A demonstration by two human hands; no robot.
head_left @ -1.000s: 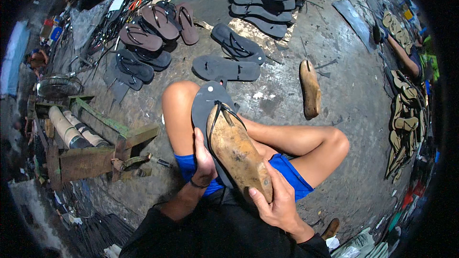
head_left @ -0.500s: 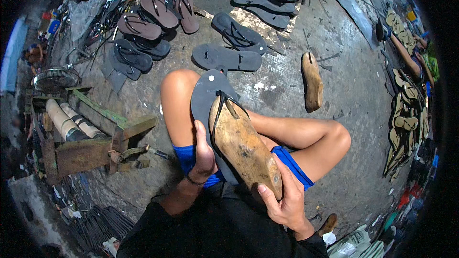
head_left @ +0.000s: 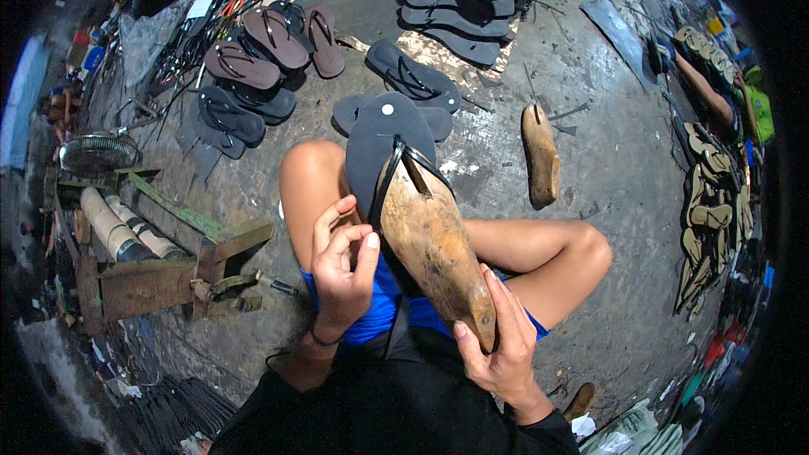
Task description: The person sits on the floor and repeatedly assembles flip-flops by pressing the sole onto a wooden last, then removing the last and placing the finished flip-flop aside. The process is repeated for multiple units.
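My right hand (head_left: 503, 341) grips the heel end of a worn wooden shoe last (head_left: 438, 253), thumb on top and fingers along its right side. The slotted toe of the last is under the black straps (head_left: 400, 152) of a dark grey flip-flop (head_left: 375, 139). A white round dot marks the toe end of the sole, which points away from me. Beside the sole's left edge is my left hand (head_left: 344, 274), its fingers loosely bent and apart, with nothing visible in them. The last hides much of the sole's heel part.
Another wooden last (head_left: 540, 156) lies on the floor to the right. Ahead are black flip-flops (head_left: 413, 74), brown flip-flops (head_left: 242, 65) and stacked grey soles (head_left: 455, 21). A wooden frame (head_left: 147, 286) stands left; tan flip-flops (head_left: 712, 215) lie far right, near another person's arm or leg (head_left: 706, 88).
My left hand has come off the sole's edge, its fingers now bent near the strap. The flip-flop and last have turned more upright in view, the toe swinging right.
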